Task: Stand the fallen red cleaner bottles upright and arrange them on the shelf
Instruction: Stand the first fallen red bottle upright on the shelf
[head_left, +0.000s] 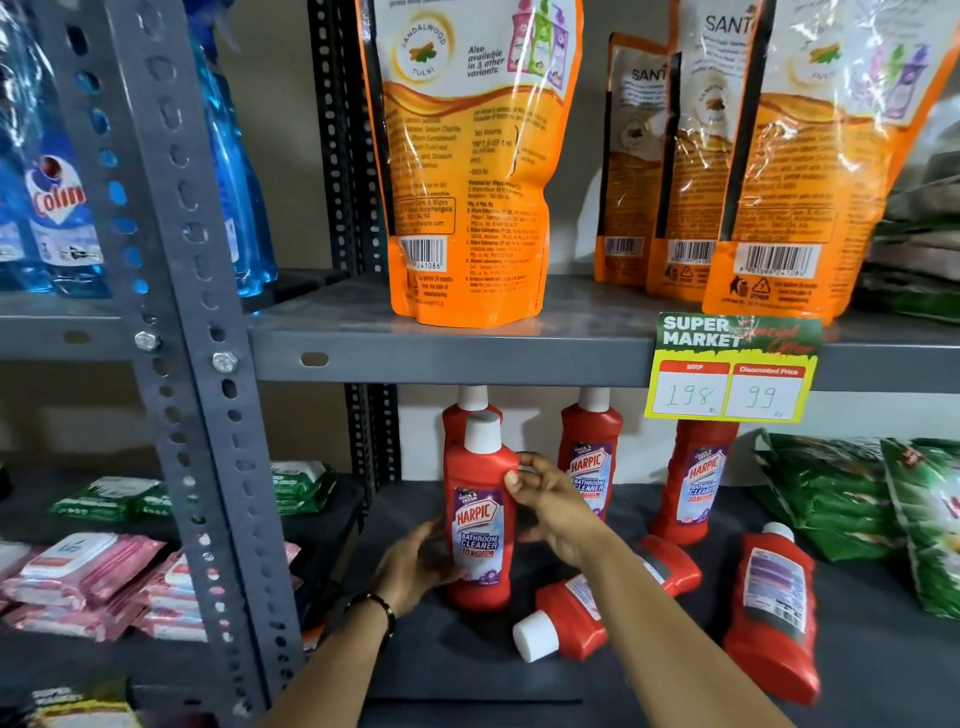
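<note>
The left hand (415, 561) cups the lower body of the upright front bottle (480, 519) on the lower shelf (467, 675), apparently to steady it. The right hand (550, 506), half-curled, touches its shoulder; grip indeterminate. Fallen bottles (569, 616) lie alongside.

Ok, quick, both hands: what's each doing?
Left hand: holds the front upright bottle low down.
Right hand: fingertips at its shoulder; grip cannot be told.
</note>
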